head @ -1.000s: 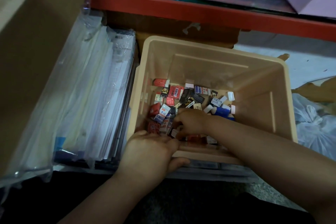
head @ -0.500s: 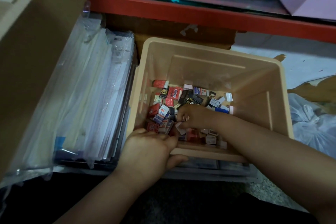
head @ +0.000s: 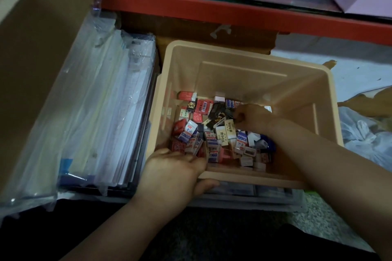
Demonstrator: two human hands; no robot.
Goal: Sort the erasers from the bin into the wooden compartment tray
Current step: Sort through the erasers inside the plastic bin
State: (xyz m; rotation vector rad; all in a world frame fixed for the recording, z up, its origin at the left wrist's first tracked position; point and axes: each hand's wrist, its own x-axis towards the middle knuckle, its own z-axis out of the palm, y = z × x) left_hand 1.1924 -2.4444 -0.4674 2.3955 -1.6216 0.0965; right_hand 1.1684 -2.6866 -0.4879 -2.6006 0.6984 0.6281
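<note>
Within the last second the right hand [head: 254, 116] has crossed the erasers [head: 191, 133] in the bin [head: 233, 53], from about 7 o'clock of the heap to about 2 o'clock, near the right wall. It looks to be picking through the stock, so the sorting proper seems hardly begun (the tray is not in view). Its fingers [head: 240, 112] are curled over the heap; whether they pinch an eraser cannot be told. The left hand [head: 171, 167] has stayed clamped on the bin's 7 o'clock corner, fingers inside the rim and thumb outside. The erasers lie on the bin floor pointing every way. The cream eraser [head: 230, 127] just beside the right hand has its long axis roughly 12 to 6.
</note>
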